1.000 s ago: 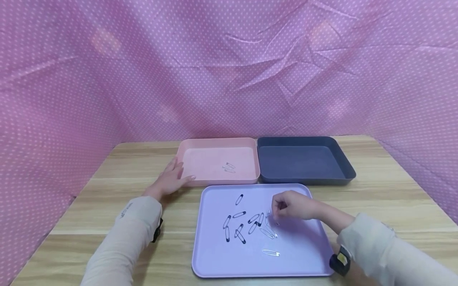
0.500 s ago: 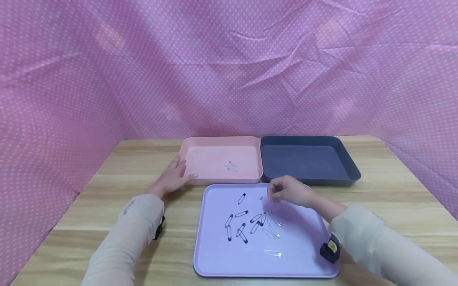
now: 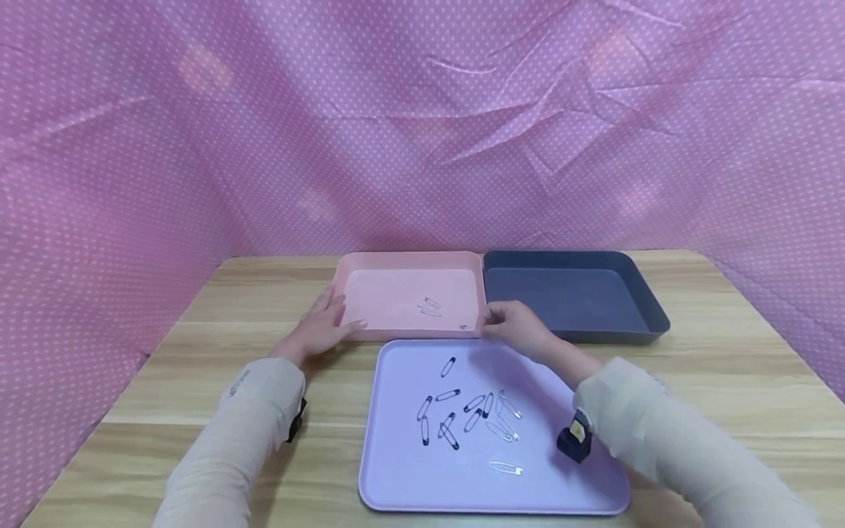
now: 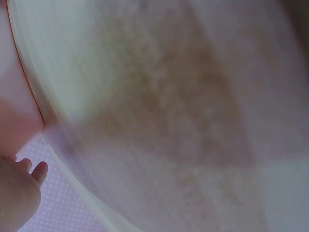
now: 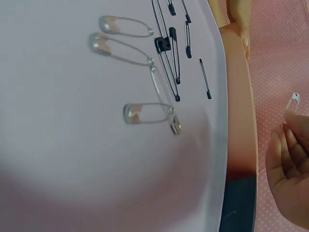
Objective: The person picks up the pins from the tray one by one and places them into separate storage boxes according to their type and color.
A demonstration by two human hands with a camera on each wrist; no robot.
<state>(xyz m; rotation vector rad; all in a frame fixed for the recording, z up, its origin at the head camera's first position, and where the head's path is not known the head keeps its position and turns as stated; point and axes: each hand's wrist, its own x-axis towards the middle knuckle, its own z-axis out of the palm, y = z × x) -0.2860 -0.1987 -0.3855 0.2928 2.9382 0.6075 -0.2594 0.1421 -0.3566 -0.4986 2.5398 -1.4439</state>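
Note:
My right hand pinches a silver safety pin between thumb and fingertips, above the near right corner of the pink tray. My left hand rests on that tray's left side, fingers spread and thumb on the near rim. Inside the pink tray lie several silver safety pins. On the lilac tray, black safety pins are spread at left and middle. Silver safety pins lie right of them, and one single silver pin sits nearer the front.
A dark blue tray stands against the pink tray's right side. Both stand behind the lilac tray on the wooden table. A pink dotted cloth hangs behind and at both sides. The left wrist view is mostly a blur.
My right hand has lifted a silver safety pin off the lilac tray and carried it left and away from me to the pink tray. My left hand stays at the pink tray's side.

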